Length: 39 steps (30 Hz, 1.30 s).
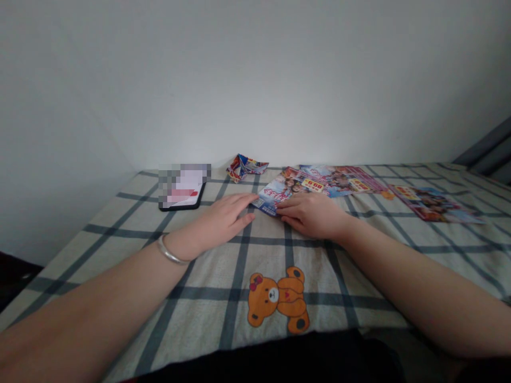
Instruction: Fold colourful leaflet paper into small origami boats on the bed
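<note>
A colourful printed flyer (281,189) lies at a slant on the checked cloth between my two hands. My left hand (225,213) has its fingers stretched out and its thumb apart, with the fingertips at the flyer's left corner. A silver bangle (171,251) circles that wrist. My right hand (315,215) is closed at the flyer's near edge, its fingers over the paper and partly hiding it. Behind the left fingertips stands a folded paper piece (245,166) made of similar print.
A phone (181,191) with a lit screen lies to the left. A second flyer (351,178) is behind my right hand, and a third flyer (435,204) lies farther right. The checked cloth (215,319) bears a printed bear (277,300). A pale wall (255,80) rises behind.
</note>
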Each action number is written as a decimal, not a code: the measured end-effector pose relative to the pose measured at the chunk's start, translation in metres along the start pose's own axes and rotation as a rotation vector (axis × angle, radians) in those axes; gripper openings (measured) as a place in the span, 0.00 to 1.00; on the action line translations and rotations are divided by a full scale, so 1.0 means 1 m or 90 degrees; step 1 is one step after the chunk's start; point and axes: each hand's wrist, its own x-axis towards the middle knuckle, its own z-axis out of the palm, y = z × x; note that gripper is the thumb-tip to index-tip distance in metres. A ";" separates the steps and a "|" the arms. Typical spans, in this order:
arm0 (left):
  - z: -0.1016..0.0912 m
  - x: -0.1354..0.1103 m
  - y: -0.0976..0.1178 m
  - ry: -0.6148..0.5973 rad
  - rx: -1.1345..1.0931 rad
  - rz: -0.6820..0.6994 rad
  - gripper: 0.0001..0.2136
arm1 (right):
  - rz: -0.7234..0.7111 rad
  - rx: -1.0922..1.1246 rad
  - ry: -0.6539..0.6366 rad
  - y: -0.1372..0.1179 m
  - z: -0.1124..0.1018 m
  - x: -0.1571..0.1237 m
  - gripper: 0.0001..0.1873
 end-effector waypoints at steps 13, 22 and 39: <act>-0.006 0.002 0.006 0.045 -0.056 -0.003 0.22 | -0.223 0.272 -0.061 -0.006 -0.003 0.003 0.15; 0.005 0.004 -0.003 0.022 0.059 -0.042 0.25 | -0.251 0.406 -0.098 -0.010 -0.002 0.003 0.14; 0.008 0.003 -0.004 -0.022 0.132 -0.089 0.28 | -0.190 0.416 -0.160 -0.011 -0.012 -0.003 0.15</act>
